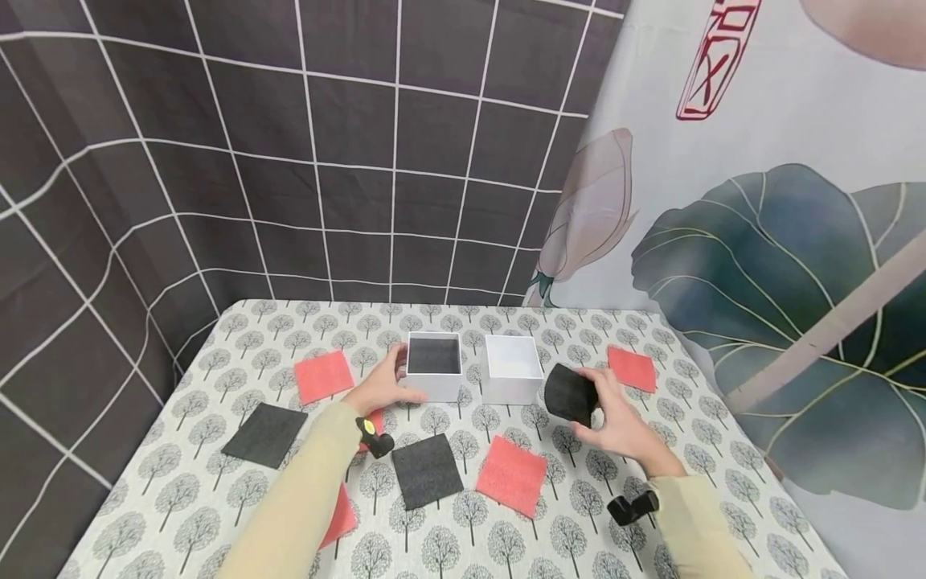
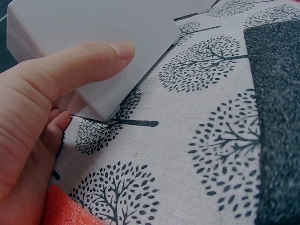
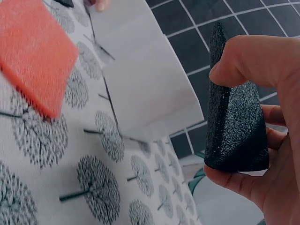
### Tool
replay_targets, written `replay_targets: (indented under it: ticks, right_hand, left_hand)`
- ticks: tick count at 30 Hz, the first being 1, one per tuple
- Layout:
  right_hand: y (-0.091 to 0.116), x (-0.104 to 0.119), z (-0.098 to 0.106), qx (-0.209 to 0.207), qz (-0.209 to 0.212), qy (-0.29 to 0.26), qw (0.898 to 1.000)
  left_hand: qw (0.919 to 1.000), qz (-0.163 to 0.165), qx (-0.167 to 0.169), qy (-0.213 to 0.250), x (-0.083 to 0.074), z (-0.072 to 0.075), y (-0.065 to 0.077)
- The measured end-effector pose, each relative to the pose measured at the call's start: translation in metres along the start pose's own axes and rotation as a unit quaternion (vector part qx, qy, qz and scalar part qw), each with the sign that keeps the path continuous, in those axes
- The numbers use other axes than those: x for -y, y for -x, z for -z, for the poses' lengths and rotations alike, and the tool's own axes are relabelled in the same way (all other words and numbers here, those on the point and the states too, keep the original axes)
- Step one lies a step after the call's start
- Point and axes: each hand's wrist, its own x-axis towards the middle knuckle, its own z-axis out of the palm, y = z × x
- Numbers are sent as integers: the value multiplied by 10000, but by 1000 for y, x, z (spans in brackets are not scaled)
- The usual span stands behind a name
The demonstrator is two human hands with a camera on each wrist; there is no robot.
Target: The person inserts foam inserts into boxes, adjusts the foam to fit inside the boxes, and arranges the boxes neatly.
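Grasping a black foam-like square (image 1: 568, 394) in the fingers of the right hand (image 1: 618, 422), with thumb and fingertips at opposite edges and with a bow in the square between them; held just left of the right palm. Gripping an open square white box (image 1: 434, 392) by its left side in the fingers of the left hand (image 1: 379, 388), with the thumb laid across the front wall. Showing a flat black surface (image 1: 434, 354) inside that box, just right of the left fingers. Showing also, between both sets of fingers and near the held square, a second open white box (image 1: 512, 392) with a white interior. Scattered with flat squares, too: beyond the right fingers and to their right, a red one (image 1: 632, 368); nearer the body between both hands, another red one (image 1: 511, 476) beside a flat black one (image 1: 427, 472); left of the left fingers, a red one (image 1: 323, 376) and a black one (image 1: 264, 434); partly hidden by the left wrist and forearm, two more red ones (image 1: 338, 519). Covered, beneath all this, with tree-printed white cloth (image 1: 723, 482) over the tabletop.
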Motion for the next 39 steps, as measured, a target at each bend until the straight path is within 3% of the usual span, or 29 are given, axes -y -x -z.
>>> replay_targets:
  ticks: [5, 11, 17, 29, 39]
  right_hand:
    - [-8, 4, -8, 104, 91, -53, 9999]
    - [-18, 13, -17, 219, -15, -76, 9997]
    - [-31, 21, -26, 296, 241, -33, 9993]
    - [-56, 40, -38, 481, 394, -298, 9976]
    - [-79, 48, -54, 499, 411, -306, 9974]
  left_hand:
    - [9999, -133, 37, -19, 0, 0, 2]
    - [9999, 42, 63, 123, -4, -1, 4]
    - [9995, -18, 172, 275, -15, -1, 9]
    - [10000, 98, 1, -19, -4, -1, 2]
    - [9999, 60, -8, 161, -4, -2, 1]
